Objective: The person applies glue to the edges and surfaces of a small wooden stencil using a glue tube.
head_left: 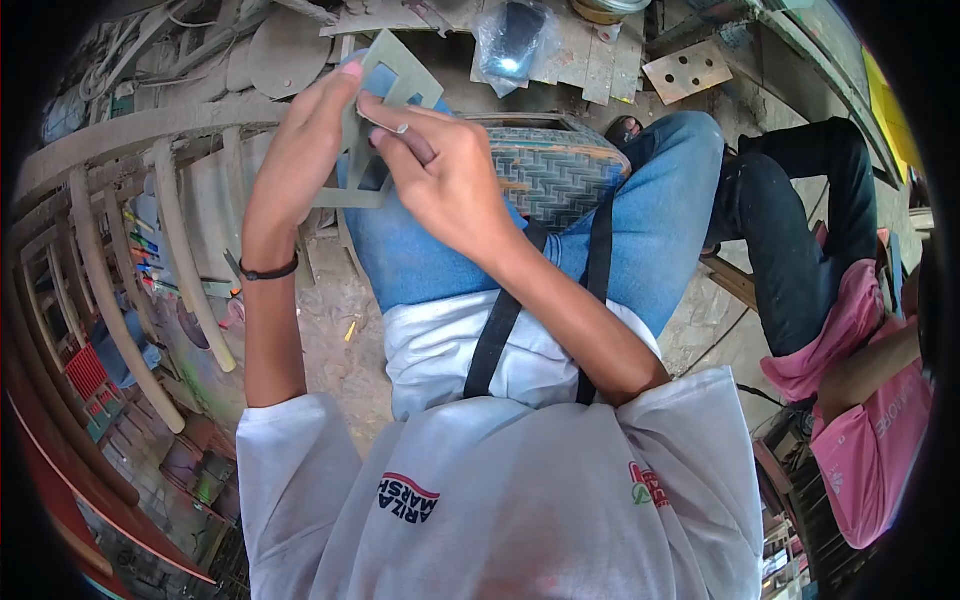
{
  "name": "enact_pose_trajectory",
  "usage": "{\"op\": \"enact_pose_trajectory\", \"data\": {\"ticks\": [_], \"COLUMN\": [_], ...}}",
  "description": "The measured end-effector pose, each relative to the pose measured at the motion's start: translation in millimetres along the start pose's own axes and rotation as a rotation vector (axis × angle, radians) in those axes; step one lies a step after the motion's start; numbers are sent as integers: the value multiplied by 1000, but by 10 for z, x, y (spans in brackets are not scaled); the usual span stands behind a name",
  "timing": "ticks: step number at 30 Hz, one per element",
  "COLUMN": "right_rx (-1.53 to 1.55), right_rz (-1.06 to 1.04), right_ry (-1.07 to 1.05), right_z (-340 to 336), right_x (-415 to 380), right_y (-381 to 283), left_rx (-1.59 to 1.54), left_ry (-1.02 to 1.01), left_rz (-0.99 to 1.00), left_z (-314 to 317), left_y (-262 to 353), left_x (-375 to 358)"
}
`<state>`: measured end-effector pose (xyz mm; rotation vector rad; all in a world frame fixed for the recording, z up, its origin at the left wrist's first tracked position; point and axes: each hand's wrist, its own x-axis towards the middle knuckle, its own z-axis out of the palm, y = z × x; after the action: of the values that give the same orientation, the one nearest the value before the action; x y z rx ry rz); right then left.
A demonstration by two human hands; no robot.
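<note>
Head view: gripping grey cut-out board [405, 62] over left thigh [425, 250] with left hand [308, 140]; curling right hand [448, 175] closely against its bars, cannot tell whether pinching anything. Probably working an inner edge; seemingly calls next for steady hold, light finger pressure.

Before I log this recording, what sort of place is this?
Most likely a workshop, perhaps for woodwork. The signs: the flat grey panel with cut-out openings being handled, the greyish-brown frame with curved rails and slats at picture left, and the pale tan rectangular board with dark round spots.
</note>
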<state>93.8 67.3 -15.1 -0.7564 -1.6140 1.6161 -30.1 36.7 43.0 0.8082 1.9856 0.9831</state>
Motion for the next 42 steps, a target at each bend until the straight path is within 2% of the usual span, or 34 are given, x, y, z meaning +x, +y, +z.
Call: {"op": "enact_pose_trajectory", "data": {"ticks": [2,7,9,10,13,15,17,19,20,22,27,28,30,32,36,39,42], "right_rx": [5,-71,158,158,-98,-56,-14,55,57,292,208,174,139,-216,-306,-149,-230], "right_rz": [-6,-5,27,23,-42,-44,-64,127,145,185,213,162,108,-116,-174,-225,-210], "right_ry": [-9,-54,0,-2,-119,-128,-135,-223,-223,-122,-130,-118,-106,-75,-74,-25,-47], "right_z": [-10,-19,42,39,-28,-49,-86,-152,-151,-168,-222,-164,-79,-8,-91,-78,-38], "right_x": [-14,-4,34,35,21,20,35,38,-35,-8,3,-8,-1,-26,-65,-38,-74], "right_y": [179,88,177,144,-62,93,193,106,114,165,182,108,91,200,210,183,227], "left_rx": [-15,-25,-83,-83,-66,-154,-130,-115,-142,-176,-161,-161,-65,-118,-301,-282,-242], "left_ry": [2,-19,22,25,-7,69,57,54,32,23,91,88,57,42,-34,-33,-31], "left_rz": [-2,16,-76,-73,-100,-132,-99,-79,-125,-139,-221,-224,-28,-67,-117,-77,-31], "left_z": [11,3,-11,-37,-63,-33,-48,-71,-97,-110,-54,-67,-108,-104,-131,-119,-69], "left_y": [-34,16,23,15,-20,16,39,-5,-60,-58,76,3,-140,-134,-156,-168,-106], "left_x": [-1,-32,-36,-36,-54,-152,-165,-168,-168,-121,-214,-196,-115,-117,-94,-114,-151]}}
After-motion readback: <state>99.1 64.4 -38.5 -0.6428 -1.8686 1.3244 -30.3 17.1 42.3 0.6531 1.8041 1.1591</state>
